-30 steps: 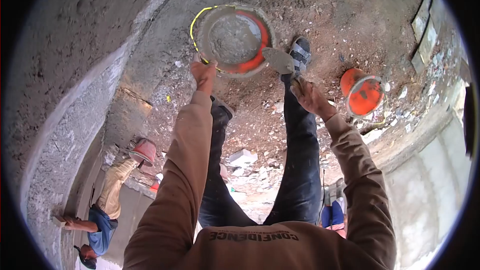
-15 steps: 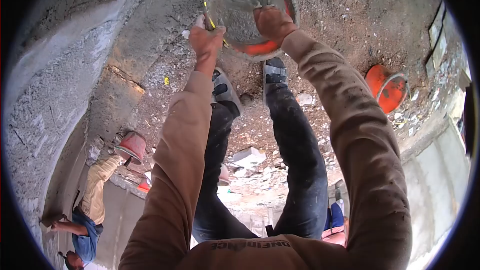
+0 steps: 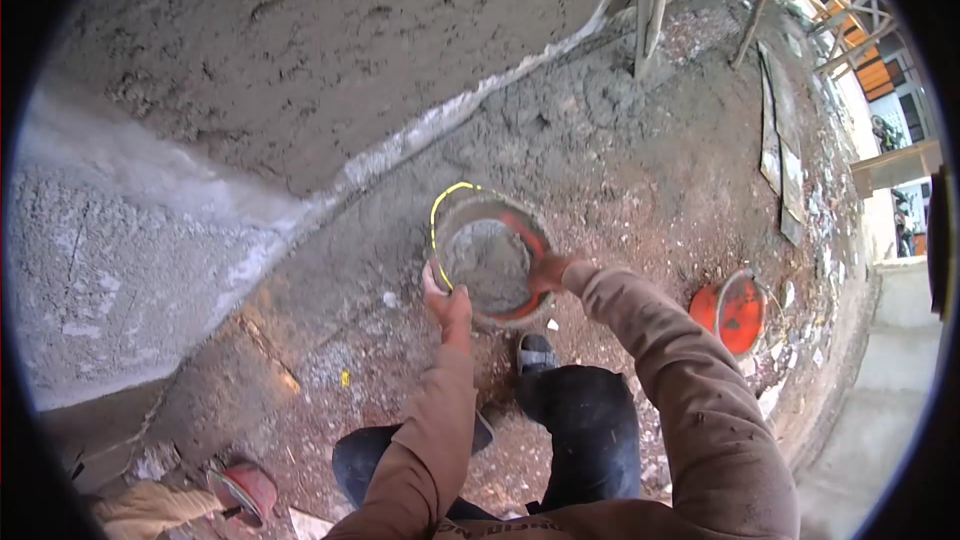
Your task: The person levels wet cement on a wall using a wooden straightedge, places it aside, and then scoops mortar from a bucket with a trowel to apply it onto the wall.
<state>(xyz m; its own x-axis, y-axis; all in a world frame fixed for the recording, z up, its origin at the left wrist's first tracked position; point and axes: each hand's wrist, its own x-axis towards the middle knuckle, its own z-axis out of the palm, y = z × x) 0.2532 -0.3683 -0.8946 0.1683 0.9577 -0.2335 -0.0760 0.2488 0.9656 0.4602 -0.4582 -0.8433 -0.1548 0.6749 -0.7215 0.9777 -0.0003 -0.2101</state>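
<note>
An orange bucket (image 3: 524, 312), smeared with grey and holding wet mortar (image 3: 487, 265), is in front of me near my feet. Its yellow-and-black banded handle (image 3: 434, 223) arcs along the left side. My left hand (image 3: 450, 306) is closed on the handle at the bucket's lower left rim, thumb showing on top. On the opposite side, my right hand (image 3: 549, 274) grips the right rim; its fingertips are blurred and partly hidden.
A second orange bucket (image 3: 728, 313) lies to the right, a reddish bucket (image 3: 243, 493) at lower left beside another person's sleeve (image 3: 150, 512). Rough walls (image 3: 330, 60) border the left. Boards (image 3: 780, 140) lie at right; a pole (image 3: 757, 5) stands behind. Rubble covers the ground.
My right hand has come out of the mortar to the bucket's right rim. My left hand stays at the handle. The view has tilted up, and one leg is now bent forward.
</note>
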